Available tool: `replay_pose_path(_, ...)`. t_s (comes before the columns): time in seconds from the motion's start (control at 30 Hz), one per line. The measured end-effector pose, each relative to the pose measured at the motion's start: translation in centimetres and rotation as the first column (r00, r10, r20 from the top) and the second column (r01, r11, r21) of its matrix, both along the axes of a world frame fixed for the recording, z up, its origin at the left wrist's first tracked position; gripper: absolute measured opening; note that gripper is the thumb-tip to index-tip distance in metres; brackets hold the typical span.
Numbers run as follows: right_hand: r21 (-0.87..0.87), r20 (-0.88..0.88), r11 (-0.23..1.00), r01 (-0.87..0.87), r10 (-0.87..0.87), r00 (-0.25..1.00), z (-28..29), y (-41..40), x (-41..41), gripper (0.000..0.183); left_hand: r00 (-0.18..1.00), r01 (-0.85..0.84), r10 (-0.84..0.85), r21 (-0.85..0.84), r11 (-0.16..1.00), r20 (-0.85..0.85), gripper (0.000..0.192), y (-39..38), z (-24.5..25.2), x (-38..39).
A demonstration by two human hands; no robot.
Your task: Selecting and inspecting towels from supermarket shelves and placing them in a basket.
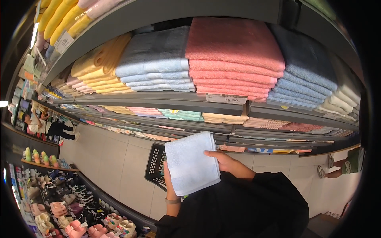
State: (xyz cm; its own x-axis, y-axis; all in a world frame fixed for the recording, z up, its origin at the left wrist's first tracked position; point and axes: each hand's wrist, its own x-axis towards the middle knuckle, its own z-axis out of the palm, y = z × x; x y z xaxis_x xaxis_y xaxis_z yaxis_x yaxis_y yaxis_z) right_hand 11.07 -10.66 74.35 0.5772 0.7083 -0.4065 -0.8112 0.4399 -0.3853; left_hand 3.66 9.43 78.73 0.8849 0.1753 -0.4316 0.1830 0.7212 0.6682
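A folded pale blue towel is held up in front of my body. My right hand grips its right edge, with the thumb on top. At the towel's left side, my left hand supports it, most of the fingers hidden behind the cloth; that wrist wears a band. Below the towel, partly covered by it, is a dark perforated shopping basket. Ahead on the shelf lie stacks of folded towels: light blue, coral pink, yellow and darker blue.
The grey shelf edge carries a price tag. Lower shelves hold more folded textiles. Behind me to the left stands a rack of shoes and slippers. A person stands far left; another person's legs show at right.
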Motion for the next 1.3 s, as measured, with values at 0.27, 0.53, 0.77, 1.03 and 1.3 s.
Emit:
replay_pose_path(0.27, -0.050, -0.045, 0.997, 0.064, -0.066, 0.997, 0.1, -0.2, -1.6, 0.048, 0.975, 0.210, -0.223, 0.398, 0.893, -0.013, 0.048, 1.1, -0.6, -0.5)
replay_pose_path(0.53, -0.065, -0.037, 0.996, 0.068, -0.071, 0.997, -0.3, -0.4, -2.1, 0.051, 0.963, 0.212, -0.267, 0.564, 0.799, 0.017, 0.049, 0.9, -1.1, -1.0)
replay_pose_path(0.77, -0.085, -0.070, 0.994, 0.063, -0.069, 0.995, -0.9, -0.1, -2.4, 0.051, 0.960, 0.179, -0.277, 0.658, 0.731, 0.048, 0.050, 0.7, -1.1, -1.4)
replay_pose_path(1.03, -0.108, -0.034, 0.993, 0.053, -0.057, 0.998, -1.2, 0.1, -2.6, 0.046, 0.977, 0.139, -0.211, 0.681, 0.719, 0.023, 0.044, 0.9, -1.7, -1.6)
replay_pose_path(1.3, -0.123, -0.033, 0.992, 0.040, -0.045, 0.998, -1.3, 0.0, -2.6, 0.045, 0.980, 0.141, -0.201, 0.680, 0.720, 0.010, 0.042, 0.7, -1.6, -1.4)
